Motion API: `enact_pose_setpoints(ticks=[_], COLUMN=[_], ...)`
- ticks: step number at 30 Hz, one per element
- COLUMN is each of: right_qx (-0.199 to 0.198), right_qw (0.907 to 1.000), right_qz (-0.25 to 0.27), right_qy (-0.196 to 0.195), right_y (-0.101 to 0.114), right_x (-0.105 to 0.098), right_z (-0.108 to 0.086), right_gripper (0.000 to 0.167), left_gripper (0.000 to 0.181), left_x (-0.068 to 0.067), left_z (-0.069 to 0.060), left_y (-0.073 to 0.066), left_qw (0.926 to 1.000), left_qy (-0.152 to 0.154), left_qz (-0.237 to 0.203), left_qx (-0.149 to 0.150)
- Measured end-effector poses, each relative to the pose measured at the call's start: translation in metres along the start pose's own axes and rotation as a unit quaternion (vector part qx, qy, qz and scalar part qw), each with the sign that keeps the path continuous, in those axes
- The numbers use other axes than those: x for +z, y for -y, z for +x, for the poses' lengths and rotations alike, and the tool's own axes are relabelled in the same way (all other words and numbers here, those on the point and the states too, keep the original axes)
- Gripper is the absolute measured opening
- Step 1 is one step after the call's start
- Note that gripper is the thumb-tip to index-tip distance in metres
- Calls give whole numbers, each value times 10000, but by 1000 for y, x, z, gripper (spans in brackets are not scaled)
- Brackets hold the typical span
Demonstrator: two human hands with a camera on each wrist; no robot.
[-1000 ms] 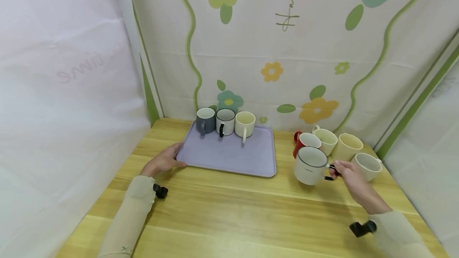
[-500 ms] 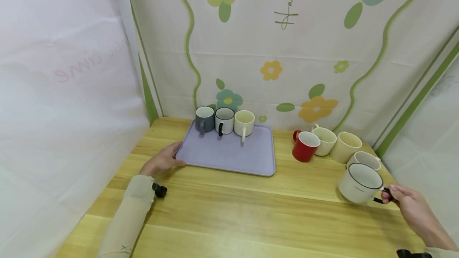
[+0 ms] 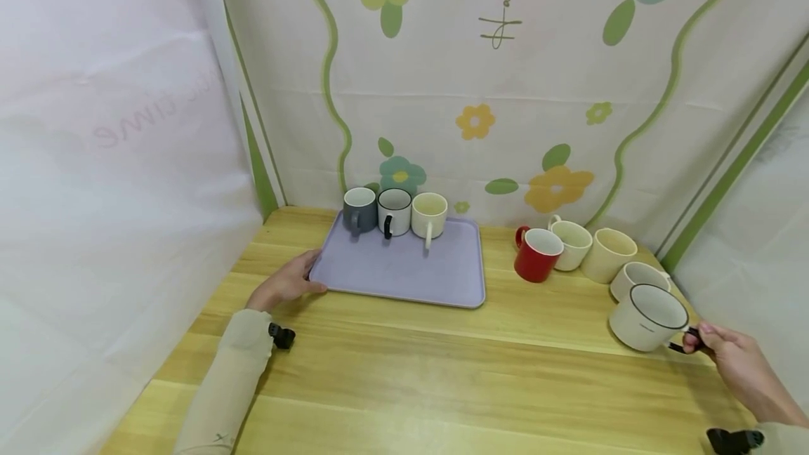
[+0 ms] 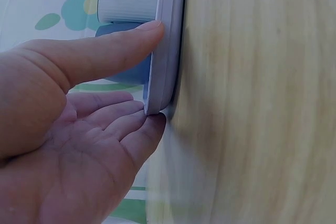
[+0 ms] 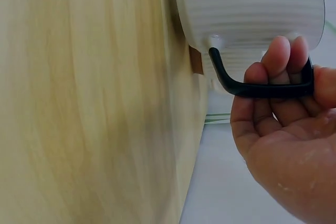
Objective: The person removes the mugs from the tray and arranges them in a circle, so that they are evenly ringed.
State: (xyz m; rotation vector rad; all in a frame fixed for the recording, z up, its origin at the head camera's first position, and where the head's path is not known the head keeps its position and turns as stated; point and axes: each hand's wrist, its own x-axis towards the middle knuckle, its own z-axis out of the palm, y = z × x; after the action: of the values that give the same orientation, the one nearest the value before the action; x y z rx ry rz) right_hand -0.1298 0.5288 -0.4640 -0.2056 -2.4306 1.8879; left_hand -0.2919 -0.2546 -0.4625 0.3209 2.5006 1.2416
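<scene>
My right hand [image 3: 742, 364] grips the black handle of a white enamel-style mug [image 3: 641, 321] with a black rim. In the right wrist view, fingers [image 5: 252, 98] curl through that handle [image 5: 262, 89]; the mug's base is close to the table, and I cannot tell if it touches. Directly behind it is a cream cup [image 3: 622, 279], partly hidden. My left hand [image 3: 287, 283] rests at the near left corner of a lilac tray [image 3: 398, 276], thumb [image 4: 121, 48] along its rim, fingers fairly straight. On the tray's back edge stand a grey mug [image 3: 359, 213], a white black-handled mug [image 3: 397, 220] and a cream mug [image 3: 430, 216].
A red mug [image 3: 537, 258], a cream mug [image 3: 574, 251] and a pale yellow cup [image 3: 608, 258] stand at the back right of the wooden table [image 3: 404, 378]. Printed cloth walls [image 3: 392, 69] enclose the back and sides.
My right hand has carried the white mug rightward, from in front of the red mug to in front of the far right cup. My left hand stays at the tray's corner.
</scene>
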Motion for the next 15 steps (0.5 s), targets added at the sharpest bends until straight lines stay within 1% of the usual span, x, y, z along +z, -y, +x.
enact_pose_setpoints(ticks=[2, 4, 10, 12, 13, 14, 15], right_qx=[-66, -123, -80, -10, 36, 123, 205], right_qw=[9995, 9988, 9983, 9989, 9996, 9998, 9981], right_qz=[318, 477, 568, 446, 262, -97, -569], right_qy=[31, 54, 112, 120, 119, 103, 97], right_y=[-4, -6, -11, -11, -10, -9, -7], right_x=[0, -1, -3, -5, -6, -6, -7], right_z=[1, 1, 4, 4, 5, 5, 6], right_gripper=[43, 43, 45, 45, 45, 46, 48], left_gripper=[92, 93, 93, 93, 93, 92, 92], left_x=[0, 1, 2, 2, 1, 1, 1], left_z=[0, -1, -2, -1, -1, -1, -1], left_y=[1, 1, 3, 3, 3, 2, 2], left_qw=[10000, 10000, 9999, 9999, 9999, 9999, 9999], left_qy=[9, 33, 63, 64, 63, 47, 44], left_qz=[-33, -71, -158, -144, -132, -135, -100], left_qx=[-23, -3, -16, -3, 5, -9, 10])
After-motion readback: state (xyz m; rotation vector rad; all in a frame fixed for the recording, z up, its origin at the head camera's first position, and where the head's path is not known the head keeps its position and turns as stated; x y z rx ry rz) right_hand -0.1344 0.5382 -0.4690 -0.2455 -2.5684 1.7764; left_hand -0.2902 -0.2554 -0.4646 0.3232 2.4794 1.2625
